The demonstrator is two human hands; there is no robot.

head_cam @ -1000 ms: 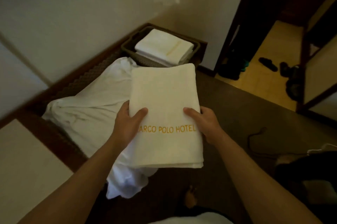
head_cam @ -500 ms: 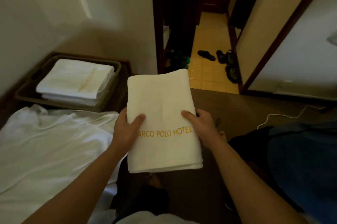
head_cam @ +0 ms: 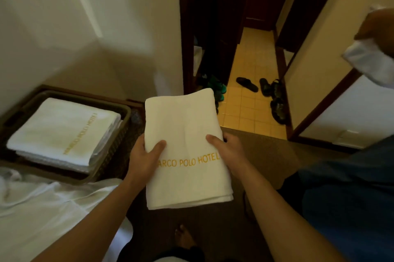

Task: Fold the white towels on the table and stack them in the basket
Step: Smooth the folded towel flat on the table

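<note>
The folded towel [head_cam: 187, 146] is held between both hands: left hand [head_cam: 142, 155] grips its left edge, right hand [head_cam: 226, 151] its right edge, thumbs on top, right of the basket [head_cam: 119, 134].

Folded white towel [head_cam: 187, 146]: neat rectangle, several layers showing at near edge, gold "ARCO POLO HOTEL" lettering across the top face, first letter hidden under a thumb. Held flat in the air, long axis running away from the camera, gripped at both long edges, thumbs on top: left hand [head_cam: 143, 158] on one side, right hand [head_cam: 228, 151] on the other. Just right of the basket [head_cam: 110, 144], not touching it. Dark woven, rectangular, against the wall. Inside: stack of folded towels [head_cam: 64, 131], white, same gold lettering on top one, lying flat. Unfolded white towels [head_cam: 42, 208] crumpled in a heap on the surface, near side of the basket.
</note>
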